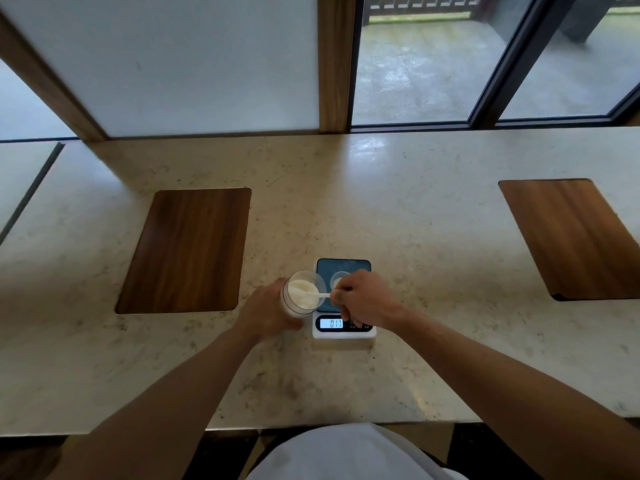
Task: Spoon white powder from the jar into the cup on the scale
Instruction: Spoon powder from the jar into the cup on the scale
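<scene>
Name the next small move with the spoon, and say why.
Probably lift the spoon out of the jar and carry it right over the cup: its bowl sits in the powder, the left hand tilts the jar toward the scale.

Hands: two are seen, the left hand (pixel 268 311) and the right hand (pixel 367 299).
Jars: one clear jar (pixel 302 295) is counted, with white powder (pixel 300 289) inside.
Spoons: one white spoon (pixel 320 295) is counted.
Scales: one scale (pixel 343 299) is counted, with one lit display (pixel 331 323).
Cups: one small cup (pixel 337 278) is made out on the scale, partly hidden.
Wooden boards: two are counted on the counter (pixel 398 202), one on the left (pixel 187 249) and one on the right (pixel 571 237).
Window panes: a firm count cannot be given, since they are cut off at the edges.
</scene>
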Available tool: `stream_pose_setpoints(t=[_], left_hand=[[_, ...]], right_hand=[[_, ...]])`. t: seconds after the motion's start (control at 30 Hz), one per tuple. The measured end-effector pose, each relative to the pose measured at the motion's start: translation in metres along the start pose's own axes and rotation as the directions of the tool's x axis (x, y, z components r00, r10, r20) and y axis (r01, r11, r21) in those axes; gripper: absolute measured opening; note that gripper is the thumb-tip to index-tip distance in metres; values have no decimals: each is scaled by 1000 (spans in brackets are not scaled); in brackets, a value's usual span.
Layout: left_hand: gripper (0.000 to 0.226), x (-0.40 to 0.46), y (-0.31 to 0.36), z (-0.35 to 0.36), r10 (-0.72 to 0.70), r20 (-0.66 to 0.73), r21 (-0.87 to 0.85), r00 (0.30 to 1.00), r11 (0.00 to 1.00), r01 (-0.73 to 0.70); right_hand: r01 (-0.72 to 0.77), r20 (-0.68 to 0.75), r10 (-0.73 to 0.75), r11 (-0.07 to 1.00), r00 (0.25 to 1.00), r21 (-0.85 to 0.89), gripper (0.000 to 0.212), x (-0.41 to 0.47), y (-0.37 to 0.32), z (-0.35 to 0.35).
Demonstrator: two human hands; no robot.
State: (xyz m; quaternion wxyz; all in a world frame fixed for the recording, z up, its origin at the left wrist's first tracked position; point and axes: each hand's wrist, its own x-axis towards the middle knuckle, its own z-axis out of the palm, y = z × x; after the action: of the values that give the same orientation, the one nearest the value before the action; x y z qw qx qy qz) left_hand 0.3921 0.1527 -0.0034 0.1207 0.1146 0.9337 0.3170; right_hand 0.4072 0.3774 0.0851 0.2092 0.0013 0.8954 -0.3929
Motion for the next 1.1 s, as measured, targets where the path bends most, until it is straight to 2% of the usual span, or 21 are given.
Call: stream_pose_setpoints(t=[0.33,0.97,1.1], left_hand=[[76,4,3,-1,-49,52,-33,997,998,51],[80,7,10,-6,-190,64,-46,980,980,193],[84,5,13,-11,-183,37,-69,982,980,186]], right_hand=[[-88,35,83,979,996,186,28,-3,4,-9],[-76,-7,80,967,997,242,23,-5,10,-31],[-60,-34,72,961,997,271,24,-7,9,-41]])
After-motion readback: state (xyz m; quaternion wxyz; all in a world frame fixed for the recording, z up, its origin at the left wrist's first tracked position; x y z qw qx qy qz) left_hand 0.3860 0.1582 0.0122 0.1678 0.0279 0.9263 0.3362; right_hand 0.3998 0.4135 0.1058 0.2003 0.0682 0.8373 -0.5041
